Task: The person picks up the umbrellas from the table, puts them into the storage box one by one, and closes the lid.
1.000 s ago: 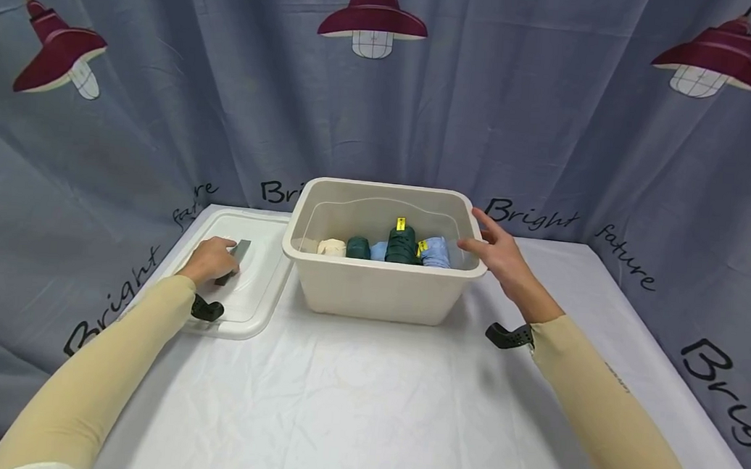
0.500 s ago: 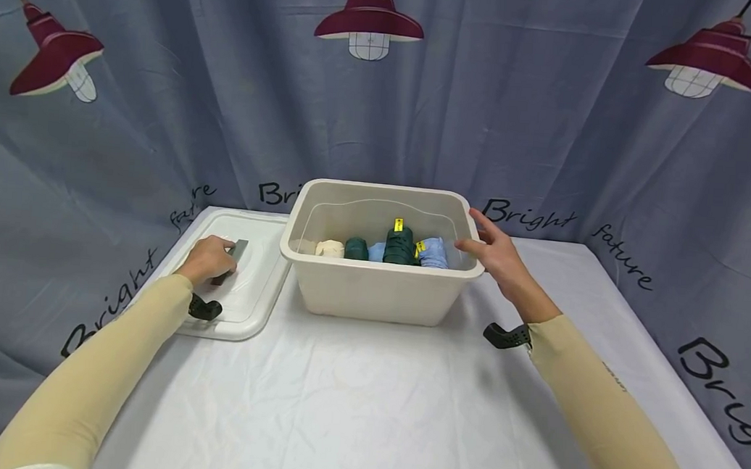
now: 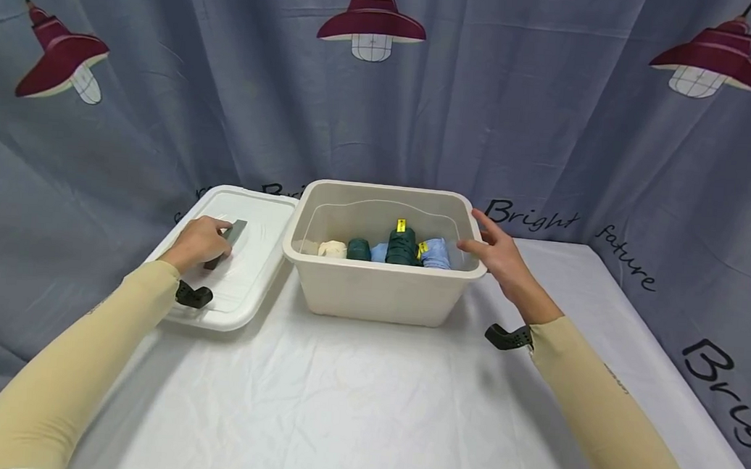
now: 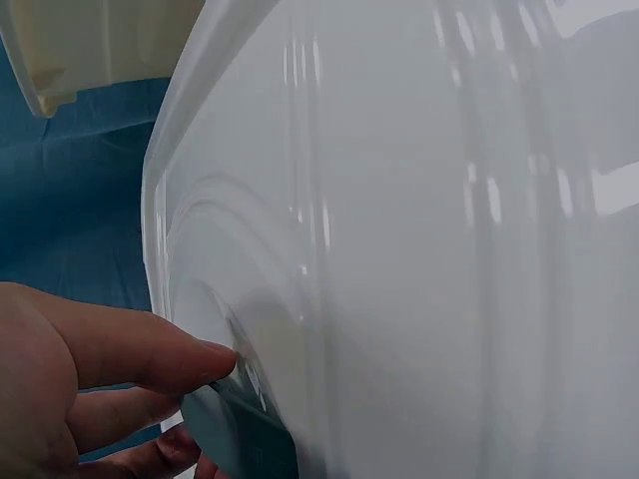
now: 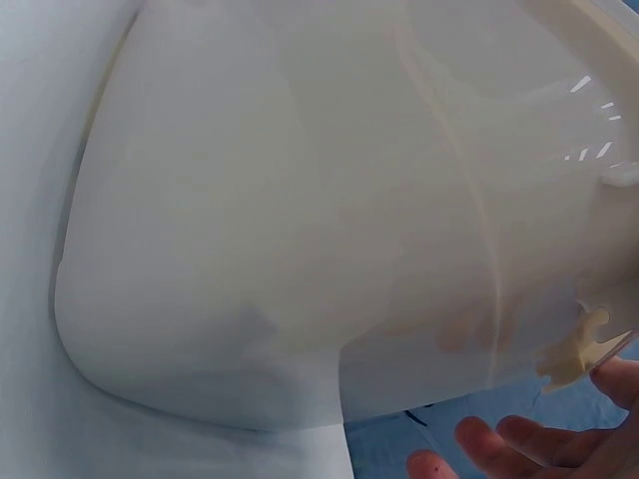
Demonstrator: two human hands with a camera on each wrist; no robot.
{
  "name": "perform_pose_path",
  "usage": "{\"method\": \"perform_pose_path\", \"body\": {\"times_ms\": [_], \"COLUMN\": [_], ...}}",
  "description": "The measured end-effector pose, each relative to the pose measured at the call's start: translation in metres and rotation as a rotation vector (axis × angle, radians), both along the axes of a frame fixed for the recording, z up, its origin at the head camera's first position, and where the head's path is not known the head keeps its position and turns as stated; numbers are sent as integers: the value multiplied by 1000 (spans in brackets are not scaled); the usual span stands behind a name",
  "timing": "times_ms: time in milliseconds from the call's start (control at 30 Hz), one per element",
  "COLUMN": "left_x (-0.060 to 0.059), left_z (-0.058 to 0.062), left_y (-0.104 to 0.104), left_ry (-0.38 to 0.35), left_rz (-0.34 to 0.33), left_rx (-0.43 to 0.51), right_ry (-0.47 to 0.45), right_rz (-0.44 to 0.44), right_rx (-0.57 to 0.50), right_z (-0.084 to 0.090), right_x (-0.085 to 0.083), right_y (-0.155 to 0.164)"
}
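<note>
In the head view, my left hand (image 3: 200,242) grips the grey handle (image 3: 226,242) on the white lid (image 3: 260,237). The left wrist view shows thumb and fingers pinching that handle (image 4: 240,431). Left of the storage bin (image 3: 378,293), the lid is tilted, raised off the table. At the bin's right rim is my right hand (image 3: 501,258), its thumb over the edge and its fingers extended. From the right wrist camera, loosely spread fingers (image 5: 539,444) appear beside the bin's outer wall (image 5: 300,200); full contact is hard to tell.
Inside the bin sit what look like yarn bundles: a cream one (image 3: 332,249), dark green ones (image 3: 402,246) and blue ones (image 3: 436,253), some with yellow labels. A white cloth covers the table (image 3: 364,393). A grey-blue curtain (image 3: 489,112) hangs behind.
My left hand has raised the lid off the table by its handle and shifted it slightly left. The bin and my right hand stay where they were.
</note>
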State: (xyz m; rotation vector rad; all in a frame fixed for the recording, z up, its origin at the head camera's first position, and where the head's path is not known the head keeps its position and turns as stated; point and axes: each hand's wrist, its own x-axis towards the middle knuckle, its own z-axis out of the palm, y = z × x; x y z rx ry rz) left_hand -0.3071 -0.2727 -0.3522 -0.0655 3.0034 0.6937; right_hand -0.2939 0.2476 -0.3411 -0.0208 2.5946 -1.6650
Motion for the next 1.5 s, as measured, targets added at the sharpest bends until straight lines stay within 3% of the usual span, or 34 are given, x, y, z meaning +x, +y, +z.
{"method": "perform_pose_path", "body": {"times_ms": [300,867,1233,1500], "left_x": [5,1,-3,-5], "left_z": [33,91,113,120], "left_y": [1,8,41,67], "left_ry": [36,120,122,113], "left_rz": [-16,-46,-143,-232], "left_rx": [-7,-37,-5,-8], "right_ry": [1,12,7,5], "right_rz": [-7,-11,-12,1], "right_rx": [1,2,-11,-13], "right_z": [-2,-2,-2,-3], "right_x": [2,1,2,1], "right_y": [2,5,3,0]}}
